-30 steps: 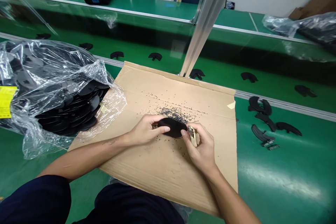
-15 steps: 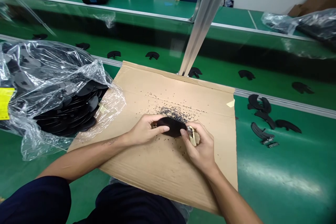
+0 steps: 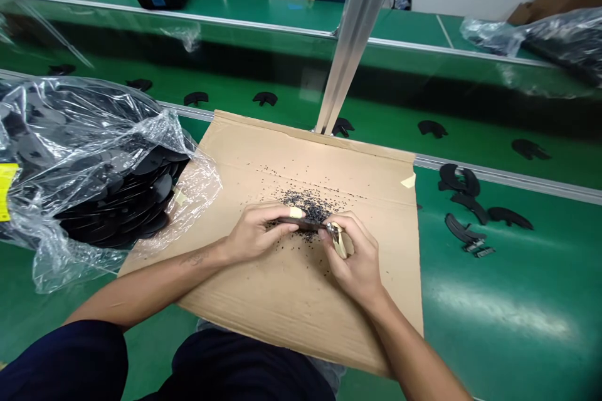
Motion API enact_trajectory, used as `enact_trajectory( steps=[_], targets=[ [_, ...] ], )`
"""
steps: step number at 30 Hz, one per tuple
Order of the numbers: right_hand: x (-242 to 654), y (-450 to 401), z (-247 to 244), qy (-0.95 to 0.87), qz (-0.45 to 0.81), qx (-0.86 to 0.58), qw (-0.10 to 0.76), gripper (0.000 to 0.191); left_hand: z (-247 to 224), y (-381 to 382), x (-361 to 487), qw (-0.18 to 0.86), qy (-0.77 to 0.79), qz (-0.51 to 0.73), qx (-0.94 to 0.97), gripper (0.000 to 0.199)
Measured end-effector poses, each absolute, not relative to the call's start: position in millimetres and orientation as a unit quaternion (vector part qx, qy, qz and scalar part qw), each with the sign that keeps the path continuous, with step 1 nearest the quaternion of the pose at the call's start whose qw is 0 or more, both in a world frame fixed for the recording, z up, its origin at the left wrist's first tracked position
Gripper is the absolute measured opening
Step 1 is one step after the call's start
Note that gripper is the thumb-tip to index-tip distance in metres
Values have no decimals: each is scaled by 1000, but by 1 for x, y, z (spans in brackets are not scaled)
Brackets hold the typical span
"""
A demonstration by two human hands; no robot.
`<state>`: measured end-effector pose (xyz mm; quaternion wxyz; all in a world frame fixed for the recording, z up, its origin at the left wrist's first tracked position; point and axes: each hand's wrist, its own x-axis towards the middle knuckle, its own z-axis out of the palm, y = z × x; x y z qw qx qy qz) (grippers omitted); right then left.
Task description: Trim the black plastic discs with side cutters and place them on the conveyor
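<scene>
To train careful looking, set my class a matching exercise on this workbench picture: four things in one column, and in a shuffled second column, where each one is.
Things:
1. Black curved piece
2. Black crumbs
3. Clear plastic bag
4. Yellow label

Places:
A. On the bag's outside, at the far left
B. Scattered over the cardboard sheet
C. Wrapped around stacked black pieces
D. Between the left hand and right hand

Pairs: 1-D, 2-B, 3-C, 4-A

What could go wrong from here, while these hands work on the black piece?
The metal-tipped tool in the right hand sits right against the black piece held by the left hand, so a slip could cut the taped finger. The black crumbs on the cardboard sheet could also reach the bagged stack of black parts.
</scene>
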<state>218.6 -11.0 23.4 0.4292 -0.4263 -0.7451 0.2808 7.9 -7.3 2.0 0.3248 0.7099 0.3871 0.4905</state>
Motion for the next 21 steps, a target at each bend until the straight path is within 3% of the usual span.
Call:
enact_trajectory(
  steps=[4, 21],
  targets=[
    [218, -10, 24, -751, 271, -414, 437, 13, 0, -5, 6, 220, 360, 501, 756, 27],
    [217, -10, 23, -756, 265, -413, 434, 20, 2, -2, 6, 202, 353, 527, 746, 18]
  ],
)
